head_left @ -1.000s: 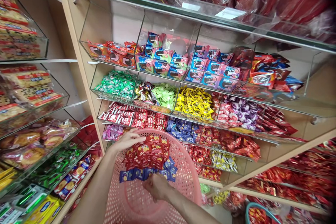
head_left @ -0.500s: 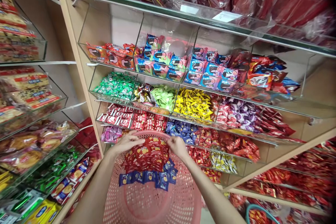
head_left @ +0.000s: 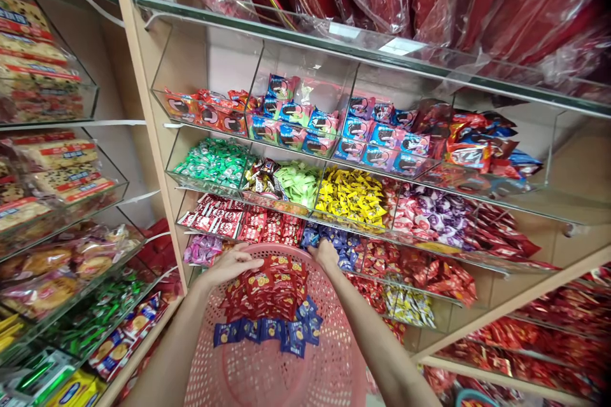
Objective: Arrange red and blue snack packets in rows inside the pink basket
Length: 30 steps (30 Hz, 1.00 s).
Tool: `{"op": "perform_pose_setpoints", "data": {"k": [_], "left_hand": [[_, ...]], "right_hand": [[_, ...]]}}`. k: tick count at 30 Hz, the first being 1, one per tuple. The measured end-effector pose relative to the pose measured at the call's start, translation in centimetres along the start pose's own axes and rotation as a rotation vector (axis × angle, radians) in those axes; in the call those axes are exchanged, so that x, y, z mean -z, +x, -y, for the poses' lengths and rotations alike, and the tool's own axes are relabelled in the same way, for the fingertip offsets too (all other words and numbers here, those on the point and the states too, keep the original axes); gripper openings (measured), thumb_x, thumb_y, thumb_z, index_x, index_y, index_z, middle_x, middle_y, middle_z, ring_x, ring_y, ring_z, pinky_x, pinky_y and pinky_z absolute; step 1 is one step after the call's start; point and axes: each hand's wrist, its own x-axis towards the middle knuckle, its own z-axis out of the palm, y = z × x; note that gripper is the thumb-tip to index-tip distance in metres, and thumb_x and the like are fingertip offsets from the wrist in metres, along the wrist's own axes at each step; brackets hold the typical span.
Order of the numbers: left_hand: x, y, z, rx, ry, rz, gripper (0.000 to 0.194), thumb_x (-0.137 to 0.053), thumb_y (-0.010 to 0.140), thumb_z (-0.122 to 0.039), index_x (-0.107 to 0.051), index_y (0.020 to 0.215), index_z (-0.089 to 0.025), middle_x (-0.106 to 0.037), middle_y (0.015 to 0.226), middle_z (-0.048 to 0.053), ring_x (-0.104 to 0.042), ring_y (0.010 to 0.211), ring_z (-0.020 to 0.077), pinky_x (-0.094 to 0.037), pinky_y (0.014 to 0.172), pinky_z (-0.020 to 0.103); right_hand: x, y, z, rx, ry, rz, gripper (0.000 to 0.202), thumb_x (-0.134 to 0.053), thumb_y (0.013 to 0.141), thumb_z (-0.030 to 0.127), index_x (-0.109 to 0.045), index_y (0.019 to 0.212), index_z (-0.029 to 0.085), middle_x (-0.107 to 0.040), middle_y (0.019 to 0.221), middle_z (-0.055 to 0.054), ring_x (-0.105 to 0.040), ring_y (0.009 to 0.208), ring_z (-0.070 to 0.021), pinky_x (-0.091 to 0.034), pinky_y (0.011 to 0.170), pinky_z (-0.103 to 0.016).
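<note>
A pink perforated plastic basket (head_left: 281, 381) tilts toward me below the shelves. My left hand (head_left: 233, 265) grips its upper left rim, fingers laid over the edge. Inside lie red wrapped packets (head_left: 267, 289) in overlapping rows, with a row of dark blue packets (head_left: 272, 331) in front of them. My right hand (head_left: 326, 254) is at the far right rim, its fingers bent closed against a bin of dark blue packets (head_left: 347, 249). What sits between those fingertips is mostly hidden by the hand.
Glass-fronted bins rise ahead, with green candies (head_left: 212, 161), yellow candies (head_left: 352, 194), purple-wrapped candies (head_left: 446, 213) and blue-pink snack packs (head_left: 382, 135). Shelves of packaged biscuits (head_left: 62, 165) stand close on the left. A wooden divider (head_left: 515, 305) slants at the right.
My right hand has moved slightly up and away from inside the basket's rim to the blue packets in the bin. The left hand keeps its place on the rim. The view has shifted slightly.
</note>
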Motion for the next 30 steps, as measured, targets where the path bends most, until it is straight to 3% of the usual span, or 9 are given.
{"op": "perform_pose_setpoints", "data": {"k": [5,13,18,20,23,27,30], "left_hand": [[-0.1,0.1,0.2,-0.007,0.02,-0.01,0.047,-0.043,0.072,-0.063,-0.069,0.072,-0.024,-0.063,0.104,0.004,-0.022,0.13,0.0247,-0.022,0.102,0.035],[-0.3,0.2,0.6,0.004,0.017,-0.042,0.046,-0.044,0.07,-0.064,-0.069,0.068,-0.025,-0.061,0.11,0.002,-0.026,0.129,0.0243,-0.026,0.101,0.034],[-0.3,0.2,0.4,0.0,-0.003,-0.038,0.046,-0.044,0.071,-0.063,-0.069,0.068,-0.025,-0.061,0.109,0.001,-0.028,0.128,0.0224,-0.028,0.1,0.031],[-0.3,0.1,0.2,0.01,-0.003,-0.035,0.045,-0.044,0.07,-0.064,-0.069,0.066,-0.025,-0.061,0.11,0.0,-0.027,0.128,0.0228,-0.028,0.101,0.031],[-0.2,0.0,0.1,0.032,0.004,-0.048,0.047,-0.044,0.069,-0.065,-0.069,0.067,-0.025,-0.058,0.115,0.0,-0.027,0.128,0.0246,-0.028,0.101,0.033],[-0.4,0.1,0.6,0.028,-0.006,-0.052,0.046,-0.044,0.07,-0.064,-0.07,0.076,-0.026,-0.052,0.122,0.0,-0.028,0.127,0.0247,-0.027,0.101,0.035],[-0.6,0.4,1.4,0.006,-0.019,-0.042,0.045,-0.045,0.07,-0.062,-0.069,0.086,-0.028,-0.05,0.125,0.0,-0.028,0.128,0.0234,-0.026,0.102,0.034]], "right_hand": [[0.3,0.1,-0.7,-0.008,0.022,-0.019,0.036,-0.053,0.071,0.043,-0.06,0.093,0.016,-0.064,0.093,-0.014,-0.062,0.085,-0.025,-0.044,0.064,-0.03],[1.4,-0.6,-3.2,0.012,0.069,-0.157,0.028,-0.039,0.08,0.03,-0.063,0.085,0.017,-0.066,0.084,-0.014,-0.062,0.077,-0.0213,-0.04,0.06,-0.027],[2.0,-1.7,-5.3,0.122,0.421,-0.32,0.034,-0.039,0.081,0.04,-0.063,0.076,0.016,-0.063,0.061,-0.006,-0.058,0.056,-0.0171,-0.038,0.055,-0.025],[2.2,-2.8,-5.4,0.205,0.567,-0.381,0.037,-0.042,0.079,0.045,-0.062,0.072,0.015,-0.063,0.063,-0.006,-0.056,0.056,-0.0165,-0.039,0.057,-0.025],[2.7,-5.3,-4.1,0.316,0.703,-0.42,0.037,-0.045,0.078,0.048,-0.062,0.072,0.015,-0.062,0.073,-0.007,-0.054,0.064,-0.0161,-0.04,0.062,-0.026],[2.9,-9.0,0.0,0.476,0.787,-0.264,0.032,-0.046,0.08,0.044,-0.061,0.073,0.017,-0.059,0.074,-0.004,-0.051,0.068,-0.0146,-0.038,0.063,-0.025],[1.9,-10.7,2.9,0.541,0.81,-0.141,0.03,-0.045,0.082,0.041,-0.061,0.07,0.018,-0.056,0.071,-0.002,-0.048,0.065,-0.0135,-0.037,0.061,-0.024]]}}
